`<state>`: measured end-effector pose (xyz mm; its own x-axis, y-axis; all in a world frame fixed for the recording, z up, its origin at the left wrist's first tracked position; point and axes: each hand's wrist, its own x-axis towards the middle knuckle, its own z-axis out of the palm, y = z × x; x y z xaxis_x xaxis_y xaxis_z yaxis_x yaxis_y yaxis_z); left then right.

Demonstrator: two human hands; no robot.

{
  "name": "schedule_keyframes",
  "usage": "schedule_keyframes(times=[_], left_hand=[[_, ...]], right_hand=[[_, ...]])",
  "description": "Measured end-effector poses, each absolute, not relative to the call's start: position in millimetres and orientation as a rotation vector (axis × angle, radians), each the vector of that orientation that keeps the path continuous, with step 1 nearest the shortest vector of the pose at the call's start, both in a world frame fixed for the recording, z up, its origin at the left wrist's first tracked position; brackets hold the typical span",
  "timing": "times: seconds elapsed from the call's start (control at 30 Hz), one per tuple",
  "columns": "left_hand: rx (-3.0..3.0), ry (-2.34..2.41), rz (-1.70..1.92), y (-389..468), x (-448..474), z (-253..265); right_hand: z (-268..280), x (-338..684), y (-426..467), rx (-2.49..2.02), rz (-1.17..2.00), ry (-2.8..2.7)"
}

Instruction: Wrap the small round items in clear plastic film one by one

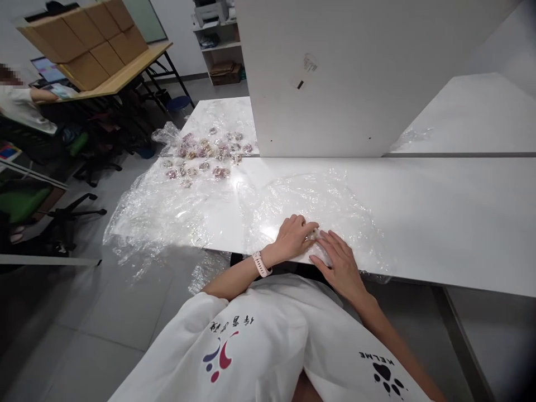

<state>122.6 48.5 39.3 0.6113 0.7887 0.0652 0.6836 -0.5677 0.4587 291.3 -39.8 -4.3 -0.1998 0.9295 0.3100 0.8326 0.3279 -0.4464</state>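
A sheet of clear plastic film lies wrinkled on the white table in front of me. At its near edge, my left hand, with a pale pink band on the wrist, has its fingers curled over a small whitish piece in the film. The piece is mostly hidden and its kind cannot be made out. Close on its right, my right hand lies on the film with fingers stretched out and thumb apart, fingertips touching the film beside the piece.
Several small pink, purple and yellowish film-wrapped pieces are grouped at the table's left. More loose film hangs over the left edge. A white upright panel stands behind the table. A seated person is at a desk with cardboard boxes.
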Motion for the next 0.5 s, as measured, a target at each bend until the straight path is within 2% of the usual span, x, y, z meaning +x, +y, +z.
schedule_keyframes(times=[0.1,0.27,0.5], left_hand=[[2.472,1.099,0.383,36,107,24],[2.501,1.109,0.392,9,35,31],[2.381,1.220,0.713,-7,-6,10]], right_hand=[[-15,301,-49,-1.580,0.242,-2.093],[-11,309,-54,-1.560,0.272,-2.029],[-2,294,-38,-1.440,0.283,-2.298]])
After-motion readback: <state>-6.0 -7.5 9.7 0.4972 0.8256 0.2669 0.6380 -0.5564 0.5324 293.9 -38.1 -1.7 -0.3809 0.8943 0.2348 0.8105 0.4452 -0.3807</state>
